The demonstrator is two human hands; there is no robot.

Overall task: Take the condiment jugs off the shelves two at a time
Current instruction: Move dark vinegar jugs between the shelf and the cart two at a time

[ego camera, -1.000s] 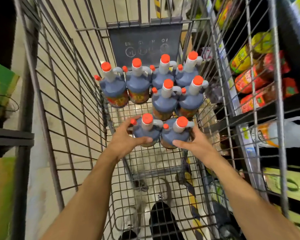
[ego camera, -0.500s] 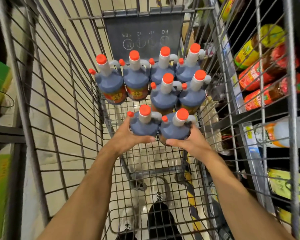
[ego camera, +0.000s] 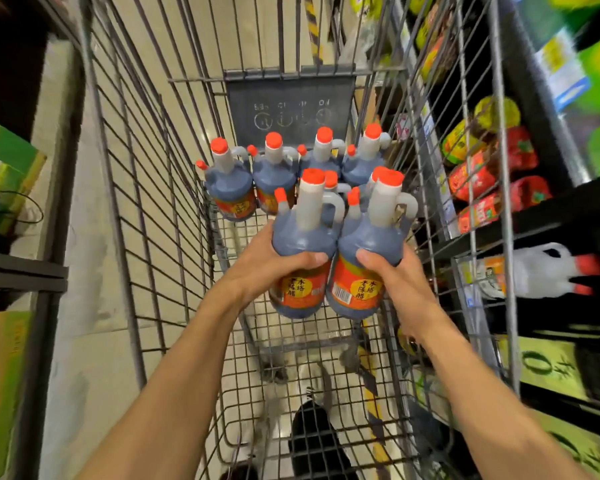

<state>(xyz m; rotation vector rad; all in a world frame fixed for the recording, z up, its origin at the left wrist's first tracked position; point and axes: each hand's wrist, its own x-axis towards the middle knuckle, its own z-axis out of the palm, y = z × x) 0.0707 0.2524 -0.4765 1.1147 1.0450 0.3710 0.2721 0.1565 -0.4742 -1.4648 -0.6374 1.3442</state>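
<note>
In the head view, the left hand (ego camera: 274, 268) was wrapped round the shoulder of the left jug (ego camera: 303, 244), thumb across its front, and the right hand (ego camera: 400, 284) gripped the right jug (ego camera: 368, 251) the same way, thumb lying over the dark body just above the red label. Both jugs were held upright, side by side and touching, at the centre of the frame, raised above the wire floor of the shopping cart (ego camera: 146, 188). Each had a dark fill, a grey neck, an orange cap and a small orange spout. Behind them, toward the upper middle of the frame, the other jugs (ego camera: 231, 183) stood on the cart floor against its far end, partly hidden by the raised pair. A dark panel (ego camera: 290, 105) hung on the cart's far wall. Store shelves (ego camera: 534, 216) with red and yellow packets filled the right side; green cartons (ego camera: 4, 168) sat at the left edge
</note>
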